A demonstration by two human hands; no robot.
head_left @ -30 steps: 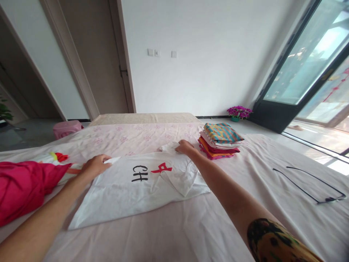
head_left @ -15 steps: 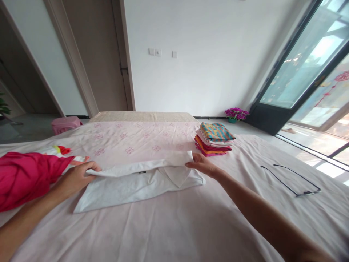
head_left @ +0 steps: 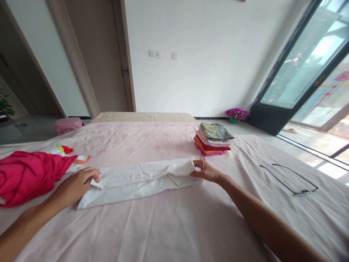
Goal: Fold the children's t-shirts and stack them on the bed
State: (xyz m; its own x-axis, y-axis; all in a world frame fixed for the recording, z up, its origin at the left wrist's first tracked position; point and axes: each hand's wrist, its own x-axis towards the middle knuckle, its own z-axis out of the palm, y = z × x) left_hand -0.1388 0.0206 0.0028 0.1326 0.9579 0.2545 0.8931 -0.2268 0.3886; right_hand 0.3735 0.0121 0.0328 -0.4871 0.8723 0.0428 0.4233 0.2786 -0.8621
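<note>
Dark-framed eyeglasses (head_left: pixel 305 191), temples unfolded, resting on a pale sheet (head_left: pixel 289 222). Pink stool (head_left: pixel 69 125) and leafy green plant (head_left: pixel 4 106), both at left; magenta flowers (head_left: pixel 237 113) in a green pot (head_left: pixel 232 120), beside a glass door (head_left: pixel 290 87). Pale wall plates (head_left: pixel 152 53), three, on a white wall (head_left: pixel 204 62).

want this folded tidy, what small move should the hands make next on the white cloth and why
Probably draw the top layer of the white cloth slightly nearer the person: the left hand and right hand hold its two ends, while a strip of the lower layer lies uncovered along the near side.
</note>
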